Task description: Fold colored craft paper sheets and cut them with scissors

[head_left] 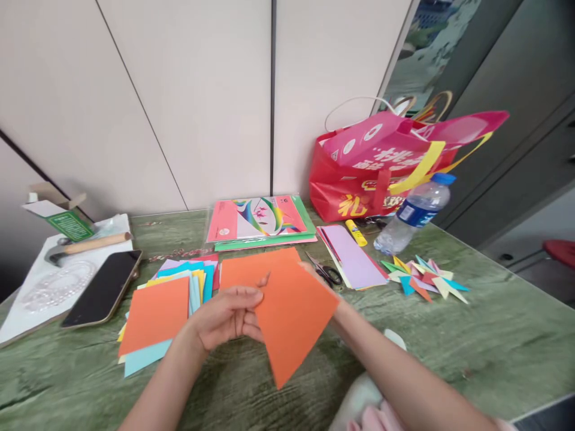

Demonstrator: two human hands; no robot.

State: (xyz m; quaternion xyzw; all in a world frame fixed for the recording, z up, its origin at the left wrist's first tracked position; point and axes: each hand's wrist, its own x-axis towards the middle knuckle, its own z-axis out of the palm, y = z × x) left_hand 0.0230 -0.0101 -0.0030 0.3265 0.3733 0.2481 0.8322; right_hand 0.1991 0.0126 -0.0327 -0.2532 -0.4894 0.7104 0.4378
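Note:
A square orange sheet of paper (299,323) is held up at a tilt above the table, one corner pointing down. My left hand (231,317) grips its left edge, the thumb near the front of the sheet. My right hand (311,269) is behind the same sheet; only a sliver shows at its upper edge, and the fingers are hidden. Another orange sheet (240,270) lies on the table just beyond. To the left is a stack of coloured paper (157,314) with orange on top. Scissors (330,274) lie to the right, beside lilac paper strips (357,260).
Folded paper pieces (424,276) lie at the right, near a leaning water bottle (413,212) and a red bag (359,173). A glue stick (356,233) and packed paper (260,221) are at the back. A phone (104,287), hammer (90,245) and green box (67,218) stand left.

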